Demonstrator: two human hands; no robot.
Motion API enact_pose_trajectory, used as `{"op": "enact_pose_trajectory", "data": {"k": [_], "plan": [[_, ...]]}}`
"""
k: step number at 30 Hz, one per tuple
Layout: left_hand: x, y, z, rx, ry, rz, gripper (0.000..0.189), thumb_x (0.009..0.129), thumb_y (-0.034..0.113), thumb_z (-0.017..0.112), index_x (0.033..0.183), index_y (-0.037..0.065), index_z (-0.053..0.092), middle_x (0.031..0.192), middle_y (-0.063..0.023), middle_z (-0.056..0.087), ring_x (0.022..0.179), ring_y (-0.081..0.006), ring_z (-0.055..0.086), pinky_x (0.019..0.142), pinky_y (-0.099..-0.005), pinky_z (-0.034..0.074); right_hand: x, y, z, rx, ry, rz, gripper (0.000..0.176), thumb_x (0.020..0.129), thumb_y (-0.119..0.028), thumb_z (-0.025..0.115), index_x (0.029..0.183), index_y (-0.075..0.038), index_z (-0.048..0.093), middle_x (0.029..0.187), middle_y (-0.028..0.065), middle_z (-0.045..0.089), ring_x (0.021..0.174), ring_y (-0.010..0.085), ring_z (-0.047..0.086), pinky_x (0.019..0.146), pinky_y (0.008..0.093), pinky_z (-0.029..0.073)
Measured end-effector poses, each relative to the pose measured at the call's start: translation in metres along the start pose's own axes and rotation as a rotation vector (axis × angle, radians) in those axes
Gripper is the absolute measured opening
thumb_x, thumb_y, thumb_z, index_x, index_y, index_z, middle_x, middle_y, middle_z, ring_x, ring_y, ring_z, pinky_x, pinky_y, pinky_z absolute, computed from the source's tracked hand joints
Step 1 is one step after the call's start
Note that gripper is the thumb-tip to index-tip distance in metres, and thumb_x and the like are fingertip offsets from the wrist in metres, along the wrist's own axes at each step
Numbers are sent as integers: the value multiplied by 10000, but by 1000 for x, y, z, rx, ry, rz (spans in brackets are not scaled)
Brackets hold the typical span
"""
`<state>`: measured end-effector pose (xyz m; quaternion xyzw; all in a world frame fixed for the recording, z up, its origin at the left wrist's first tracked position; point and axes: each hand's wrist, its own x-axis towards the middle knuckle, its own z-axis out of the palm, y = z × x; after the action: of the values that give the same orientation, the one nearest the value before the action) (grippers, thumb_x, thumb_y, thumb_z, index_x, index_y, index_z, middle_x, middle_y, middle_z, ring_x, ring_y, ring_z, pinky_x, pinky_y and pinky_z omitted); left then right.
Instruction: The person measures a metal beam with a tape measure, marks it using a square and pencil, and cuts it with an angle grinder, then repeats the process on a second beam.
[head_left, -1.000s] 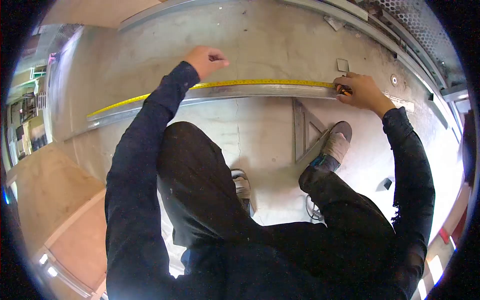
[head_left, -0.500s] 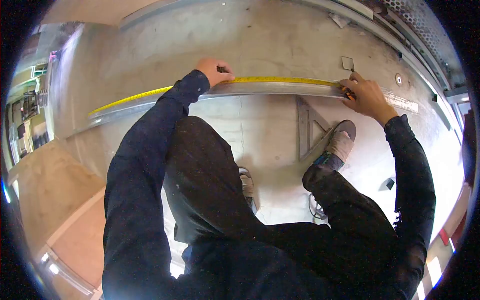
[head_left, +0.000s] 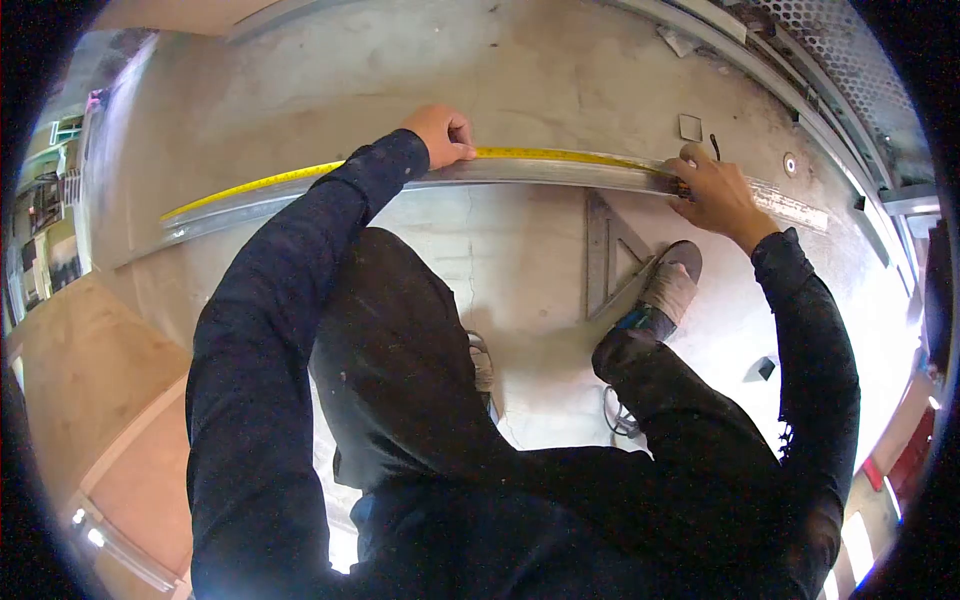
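Observation:
A yellow tape measure blade [head_left: 555, 155] stretches along a long silvery metal bar [head_left: 520, 172] lying across the floor. My left hand [head_left: 440, 137] is at the middle of the tape, thumb and fingers pinched on its edge. Farther right, my right hand [head_left: 718, 197] is wrapped round the tape's dark and orange case, which the fingers mostly hide, against the bar. A thin dark stick, perhaps a pencil [head_left: 715, 146], pokes up beside the right fingers. The tape's far end reaches the bar's left part.
A triangular metal bracket [head_left: 598, 250] lies below the bar, beside my shoe [head_left: 672, 280]. A small square piece [head_left: 690, 127] and a round ring [head_left: 790, 164] are on the floor beyond. Wooden panels [head_left: 105, 350] stand at left; metal profiles [head_left: 800, 110] run along the upper right.
The view has shifted slightly. The dark stick now stands out above my right hand, whose fingers have moved a little on the tape case. My left hand keeps its pinch.

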<state>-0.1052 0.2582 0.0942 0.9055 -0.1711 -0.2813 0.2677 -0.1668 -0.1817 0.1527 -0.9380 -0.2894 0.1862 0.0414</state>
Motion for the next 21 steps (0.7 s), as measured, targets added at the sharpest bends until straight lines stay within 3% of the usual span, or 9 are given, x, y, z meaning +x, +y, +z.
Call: {"op": "enact_pose_trajectory", "data": {"k": [10, 21], "plan": [[2, 3, -3, -33, -41, -82, 261, 711, 289, 852, 700, 73, 704, 732, -103, 708, 691, -246, 666, 660, -378, 511, -2, -3, -2, 45, 73, -53, 467, 788, -242, 773, 1200, -159, 570, 1110, 130, 569, 896, 352, 673, 731, 465, 553], [4, 10, -6, 26, -38, -88, 338, 705, 344, 860, 649, 85, 652, 647, -87, 655, 589, -221, 602, 573, -386, 462, 1, -7, -5, 65, 98, -30, 467, 807, -249, 750, 1228, -167, 567, 1091, 142, 577, 935, 370, 675, 750, 473, 563]]}}
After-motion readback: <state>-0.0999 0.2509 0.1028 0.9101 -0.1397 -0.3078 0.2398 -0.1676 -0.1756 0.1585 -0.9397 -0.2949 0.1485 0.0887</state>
